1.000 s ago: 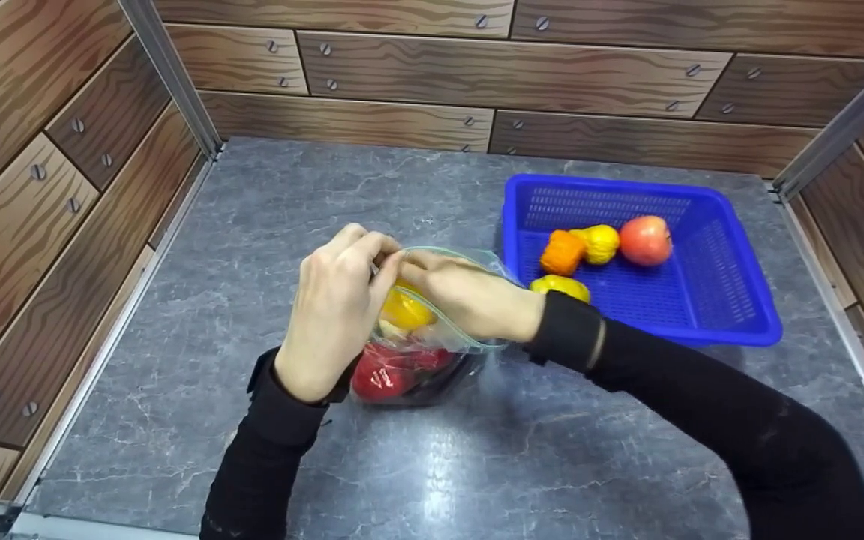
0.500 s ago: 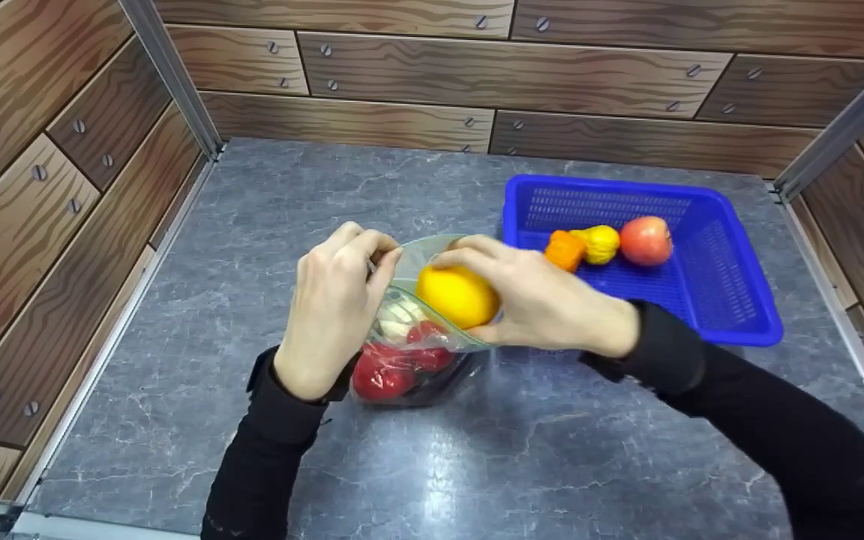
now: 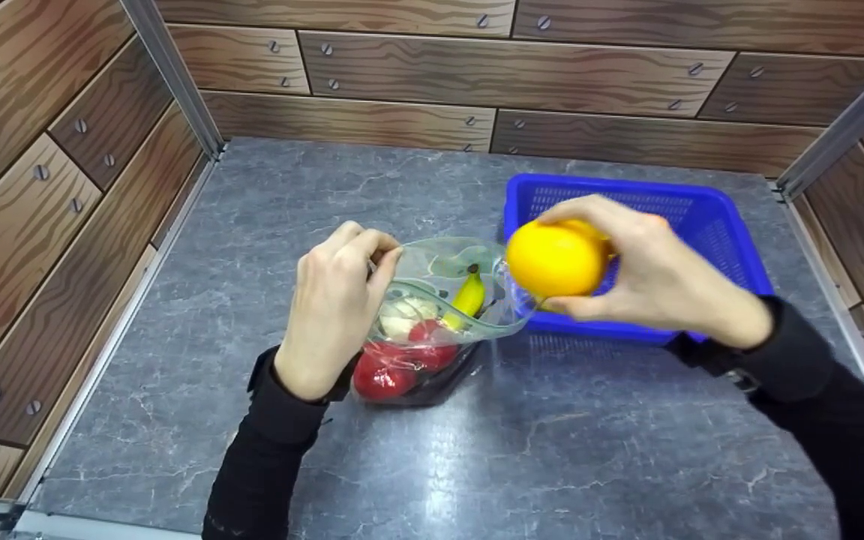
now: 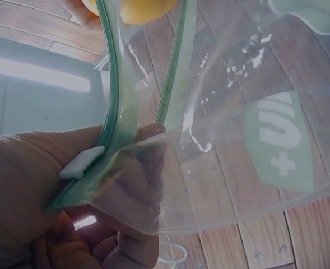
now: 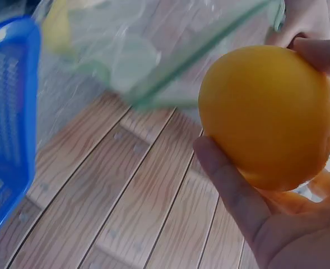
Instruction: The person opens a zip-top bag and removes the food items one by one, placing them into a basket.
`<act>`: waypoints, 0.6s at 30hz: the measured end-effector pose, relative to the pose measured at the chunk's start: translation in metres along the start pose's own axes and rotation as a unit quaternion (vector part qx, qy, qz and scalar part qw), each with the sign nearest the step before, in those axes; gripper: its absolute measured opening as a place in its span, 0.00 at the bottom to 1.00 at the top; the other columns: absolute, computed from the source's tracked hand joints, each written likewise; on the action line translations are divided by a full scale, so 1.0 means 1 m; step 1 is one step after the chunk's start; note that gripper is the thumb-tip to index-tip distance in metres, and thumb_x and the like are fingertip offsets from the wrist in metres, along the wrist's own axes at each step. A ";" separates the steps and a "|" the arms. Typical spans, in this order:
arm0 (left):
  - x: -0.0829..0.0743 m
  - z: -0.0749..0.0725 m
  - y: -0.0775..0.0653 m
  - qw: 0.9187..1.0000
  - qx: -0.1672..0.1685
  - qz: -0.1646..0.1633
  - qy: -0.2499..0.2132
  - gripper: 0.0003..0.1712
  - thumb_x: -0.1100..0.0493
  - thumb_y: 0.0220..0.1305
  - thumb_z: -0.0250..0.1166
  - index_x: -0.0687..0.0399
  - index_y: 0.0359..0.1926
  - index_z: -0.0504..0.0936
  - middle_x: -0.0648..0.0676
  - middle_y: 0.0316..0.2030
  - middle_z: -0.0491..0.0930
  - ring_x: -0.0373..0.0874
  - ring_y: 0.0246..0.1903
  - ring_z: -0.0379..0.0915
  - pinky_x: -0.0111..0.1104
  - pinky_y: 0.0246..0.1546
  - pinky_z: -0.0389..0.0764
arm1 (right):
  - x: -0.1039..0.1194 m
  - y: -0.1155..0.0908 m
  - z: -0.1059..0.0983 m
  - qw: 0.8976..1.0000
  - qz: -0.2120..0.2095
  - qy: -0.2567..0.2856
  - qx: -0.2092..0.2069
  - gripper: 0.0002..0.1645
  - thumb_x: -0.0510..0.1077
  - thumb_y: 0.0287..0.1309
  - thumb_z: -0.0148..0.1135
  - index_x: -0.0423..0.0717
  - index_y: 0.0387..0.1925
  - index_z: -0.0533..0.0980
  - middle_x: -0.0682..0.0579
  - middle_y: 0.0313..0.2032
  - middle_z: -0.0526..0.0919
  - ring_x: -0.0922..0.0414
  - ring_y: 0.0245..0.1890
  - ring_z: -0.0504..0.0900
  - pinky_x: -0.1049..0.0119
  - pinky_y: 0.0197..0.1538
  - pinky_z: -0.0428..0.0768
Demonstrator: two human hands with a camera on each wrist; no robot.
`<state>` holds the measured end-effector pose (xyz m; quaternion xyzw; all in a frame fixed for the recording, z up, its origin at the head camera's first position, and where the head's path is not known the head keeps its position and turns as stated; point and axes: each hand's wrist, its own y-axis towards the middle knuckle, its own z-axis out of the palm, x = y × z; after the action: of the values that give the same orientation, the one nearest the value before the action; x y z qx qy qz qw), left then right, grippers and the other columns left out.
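Note:
My left hand pinches the left corner of a clear zip bag, beside a small white slider. The bag's mouth gapes. Inside are a small banana, a whitish lump, red round produce and something dark. My right hand grips an orange between thumb and fingers, just right of the bag's mouth and over the near-left part of a blue basket. In the right wrist view, the orange appears in front of the bag's green zip strip.
The hand and orange cover most of the basket's contents; a reddish bit shows above the knuckles. Grey marbled tabletop surrounds the bag. Wood-patterned walls with metal corner posts close off the back and sides.
My right hand has drawn back out of the bag to the right, bringing the orange over the basket's edge. The banana in the bag has come into sight. The left hand stays put.

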<state>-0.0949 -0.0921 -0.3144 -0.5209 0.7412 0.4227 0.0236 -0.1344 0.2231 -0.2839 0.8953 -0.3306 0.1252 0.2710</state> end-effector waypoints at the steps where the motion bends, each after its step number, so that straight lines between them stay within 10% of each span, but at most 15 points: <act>1: 0.000 0.000 0.000 1.000 0.000 0.000 0.000 0.04 0.64 0.68 0.72 0.61 0.35 0.89 0.56 0.29 0.82 0.45 0.26 0.77 0.33 0.27 0.78 | -0.006 -0.003 -0.004 1.000 0.015 -0.011 -0.001 0.44 0.43 0.39 0.88 0.45 0.61 0.78 0.52 0.56 0.86 0.59 0.48 0.84 0.79 0.49 0.81; 12: 0.000 0.001 0.000 1.000 0.001 0.000 -0.003 0.04 0.65 0.68 0.72 0.62 0.35 0.89 0.56 0.29 0.82 0.45 0.26 0.77 0.33 0.27 0.78 | -0.107 -0.023 -0.007 0.969 0.210 -0.063 0.113 0.40 0.48 0.44 0.87 0.44 0.59 0.78 0.41 0.52 0.87 0.47 0.41 0.85 0.60 0.39 0.81; 18: 0.000 0.000 0.000 1.000 -0.002 0.003 -0.003 0.04 0.65 0.67 0.72 0.62 0.34 0.89 0.56 0.28 0.83 0.45 0.26 0.78 0.33 0.27 0.79 | -0.142 -0.027 0.004 0.953 0.245 -0.060 0.168 0.43 0.49 0.46 0.85 0.40 0.62 0.76 0.34 0.55 0.85 0.43 0.46 0.85 0.50 0.44 0.86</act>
<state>-0.0948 -0.0914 -0.3144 -0.5173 0.7419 0.4260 0.0229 -0.2224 0.3124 -0.3550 0.8251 -0.5296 0.1882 0.0570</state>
